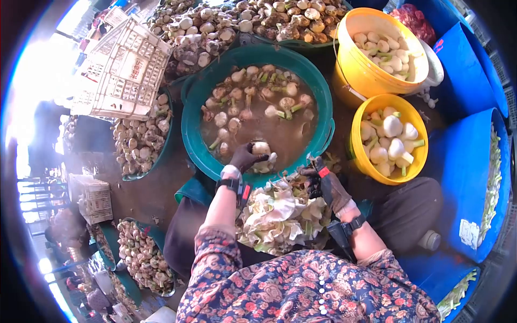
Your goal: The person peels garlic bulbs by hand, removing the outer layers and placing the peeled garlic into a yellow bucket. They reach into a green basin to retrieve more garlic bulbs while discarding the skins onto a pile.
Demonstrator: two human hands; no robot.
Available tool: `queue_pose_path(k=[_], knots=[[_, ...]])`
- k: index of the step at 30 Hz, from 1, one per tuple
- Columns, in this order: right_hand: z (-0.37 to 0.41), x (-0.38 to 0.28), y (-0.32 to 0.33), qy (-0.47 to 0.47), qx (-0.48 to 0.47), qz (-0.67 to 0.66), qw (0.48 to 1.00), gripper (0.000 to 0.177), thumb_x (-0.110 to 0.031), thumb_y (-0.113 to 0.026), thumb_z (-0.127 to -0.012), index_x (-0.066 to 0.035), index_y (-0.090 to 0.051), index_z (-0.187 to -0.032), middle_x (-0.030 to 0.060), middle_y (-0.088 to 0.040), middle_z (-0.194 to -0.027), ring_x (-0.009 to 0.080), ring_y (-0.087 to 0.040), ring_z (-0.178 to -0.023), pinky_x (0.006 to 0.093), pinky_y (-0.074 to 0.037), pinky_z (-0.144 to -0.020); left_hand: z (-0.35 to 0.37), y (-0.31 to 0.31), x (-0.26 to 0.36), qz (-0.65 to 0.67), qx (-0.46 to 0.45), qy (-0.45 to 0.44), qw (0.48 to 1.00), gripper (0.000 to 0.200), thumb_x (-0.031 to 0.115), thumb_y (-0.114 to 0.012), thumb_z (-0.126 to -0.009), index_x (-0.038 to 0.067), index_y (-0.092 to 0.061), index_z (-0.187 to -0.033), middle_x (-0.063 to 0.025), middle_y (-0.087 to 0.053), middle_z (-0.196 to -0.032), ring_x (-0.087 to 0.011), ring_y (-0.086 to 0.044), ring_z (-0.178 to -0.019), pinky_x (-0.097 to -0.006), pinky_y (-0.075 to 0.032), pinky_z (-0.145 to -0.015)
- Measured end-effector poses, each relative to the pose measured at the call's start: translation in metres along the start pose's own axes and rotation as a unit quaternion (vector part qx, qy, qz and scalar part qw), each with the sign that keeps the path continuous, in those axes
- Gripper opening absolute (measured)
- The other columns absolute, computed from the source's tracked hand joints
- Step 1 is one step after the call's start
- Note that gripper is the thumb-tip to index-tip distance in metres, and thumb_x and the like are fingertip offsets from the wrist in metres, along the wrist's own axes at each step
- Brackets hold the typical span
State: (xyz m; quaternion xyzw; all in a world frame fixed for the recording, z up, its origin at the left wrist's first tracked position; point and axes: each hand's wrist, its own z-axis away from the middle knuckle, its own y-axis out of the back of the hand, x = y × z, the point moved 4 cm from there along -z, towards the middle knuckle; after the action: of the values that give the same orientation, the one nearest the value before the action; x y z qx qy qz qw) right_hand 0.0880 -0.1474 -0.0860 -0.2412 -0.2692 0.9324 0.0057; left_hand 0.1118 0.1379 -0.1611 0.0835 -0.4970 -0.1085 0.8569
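My left hand (246, 158), in a dark glove, has its fingers closed round a pale garlic bulb (261, 148) at the near side of a green basin (189, 116). Muddy water fills the basin, with many garlic bulbs floating in it. My right hand (326, 185), gloved too, is just outside the basin's near right edge, its fingers bent round something dark with a red mark, perhaps a tool handle, that I cannot make out. Between my forearms lies a heap of papery peelings (285, 212).
Two yellow buckets (356, 156) of cleaned garlic stand at the right, beside blue bins (466, 172). A white crate (126, 70) rests at the upper left over a tub of garlic (141, 140). More garlic heaps (196, 37) lie behind the basin and at the lower left.
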Motion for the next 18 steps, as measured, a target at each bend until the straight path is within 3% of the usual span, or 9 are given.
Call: queue_pose_path(k=[2, 5, 6, 7, 8, 11, 14, 15, 18], knots=[[-0.006, 0.007, 0.004, 0.049, 0.032, 0.047, 0.997, 0.052, -0.054, -0.051, -0.087, -0.006, -0.064, -0.101, -0.0004, -0.056, -0.063, 0.009, -0.053, -0.052, 0.0218, -0.043, -0.048, 0.043, -0.031, 0.055, 0.034, -0.044, -0.073, 0.996, 0.063, 0.011, -0.084, -0.06, 0.002, -0.057, -0.116, -0.0054, -0.063, -0.106, -0.0114, -0.058, -0.095, -0.0275, -0.048, -0.085], [-0.01, 0.01, 0.004, 0.07, 0.068, 0.116, 0.988, 0.036, -0.041, -0.06, -0.086, -0.006, -0.067, -0.092, -0.0014, -0.058, -0.064, 0.0083, -0.052, -0.053, 0.0232, -0.039, -0.047, 0.097, -0.076, 0.11, -0.017, -0.116, -0.144, 0.983, 0.064, 0.011, -0.08, -0.066, 0.003, -0.052, -0.122, -0.0044, -0.062, -0.109, -0.0096, -0.055, -0.097, -0.0279, -0.045, -0.088], [0.0, 0.002, -0.002, 0.151, 0.076, 0.187, 0.968, 0.036, -0.038, -0.061, -0.086, -0.003, -0.068, -0.087, 0.0002, -0.061, -0.068, 0.007, -0.052, -0.058, 0.0229, -0.039, -0.051, 0.108, -0.087, 0.121, -0.037, -0.128, -0.172, 0.976, 0.064, 0.01, -0.079, -0.067, 0.003, -0.051, -0.124, -0.0046, -0.061, -0.11, -0.0095, -0.055, -0.097, -0.0276, -0.045, -0.088], [0.01, -0.004, -0.008, 0.192, 0.079, 0.182, 0.961, 0.036, -0.038, -0.061, -0.086, -0.002, -0.067, -0.086, 0.0005, -0.061, -0.068, 0.0067, -0.051, -0.06, 0.0228, -0.039, -0.053, 0.113, -0.091, 0.118, -0.16, -0.115, -0.125, 0.972, 0.063, 0.01, -0.076, -0.07, 0.003, -0.049, -0.126, -0.0059, -0.061, -0.111, -0.0096, -0.055, -0.098, -0.0277, -0.044, -0.088], [0.018, -0.01, -0.012, 0.235, 0.082, 0.176, 0.953, 0.037, -0.037, -0.061, -0.086, -0.001, -0.067, -0.086, 0.0008, -0.061, -0.068, 0.0064, -0.05, -0.062, 0.0227, -0.039, -0.055, 0.12, -0.095, 0.123, -0.14, -0.103, -0.145, 0.974, 0.063, 0.011, -0.076, -0.071, 0.003, -0.048, -0.126, -0.0066, -0.061, -0.11, -0.01, -0.055, -0.098, -0.0281, -0.045, -0.088], [0.036, -0.017, -0.012, 0.157, 0.048, 0.233, 0.959, 0.036, -0.036, -0.059, -0.087, -0.001, -0.067, -0.088, 0.0014, -0.06, -0.068, 0.0064, -0.051, -0.064, 0.0228, -0.04, -0.057, 0.136, -0.105, 0.136, -0.095, -0.078, -0.212, 0.97, 0.063, 0.018, -0.077, -0.07, 0.003, -0.049, -0.125, -0.0087, -0.063, -0.106, -0.0125, -0.057, -0.096, -0.0305, -0.046, -0.086], [0.046, -0.012, -0.023, 0.219, 0.026, 0.3, 0.928, 0.036, -0.034, -0.057, -0.088, 0.0, -0.066, -0.086, 0.0019, -0.06, -0.068, 0.0072, -0.051, -0.062, 0.0241, -0.039, -0.054, 0.149, -0.11, 0.146, -0.157, -0.09, -0.098, 0.979, 0.064, 0.021, -0.078, -0.069, 0.003, -0.05, -0.124, -0.008, -0.063, -0.106, -0.0133, -0.057, -0.096, -0.0309, -0.046, -0.086], [0.051, -0.01, -0.023, 0.184, -0.008, 0.289, 0.94, 0.035, -0.033, -0.054, -0.089, -0.001, -0.064, -0.081, 0.0021, -0.059, -0.065, 0.0086, -0.05, -0.057, 0.0254, -0.039, -0.05, 0.155, -0.111, 0.153, -0.181, -0.093, -0.065, 0.977, 0.064, 0.024, -0.078, -0.07, 0.001, -0.05, -0.123, -0.008, -0.062, -0.107, -0.0138, -0.058, -0.095, -0.03, -0.046, -0.086], [0.052, -0.005, -0.021, 0.155, -0.058, 0.269, 0.949, 0.039, -0.04, -0.052, -0.09, -0.003, -0.063, -0.081, -0.0008, -0.056, -0.064, 0.0083, -0.051, -0.058, 0.0242, -0.041, -0.05, 0.15, -0.102, 0.127, -0.1, -0.108, -0.085, 0.986, 0.066, 0.025, -0.077, -0.07, -0.003, -0.049, -0.123, -0.0085, -0.062, -0.107, -0.0142, -0.058, -0.096, -0.0295, -0.047, -0.085]])
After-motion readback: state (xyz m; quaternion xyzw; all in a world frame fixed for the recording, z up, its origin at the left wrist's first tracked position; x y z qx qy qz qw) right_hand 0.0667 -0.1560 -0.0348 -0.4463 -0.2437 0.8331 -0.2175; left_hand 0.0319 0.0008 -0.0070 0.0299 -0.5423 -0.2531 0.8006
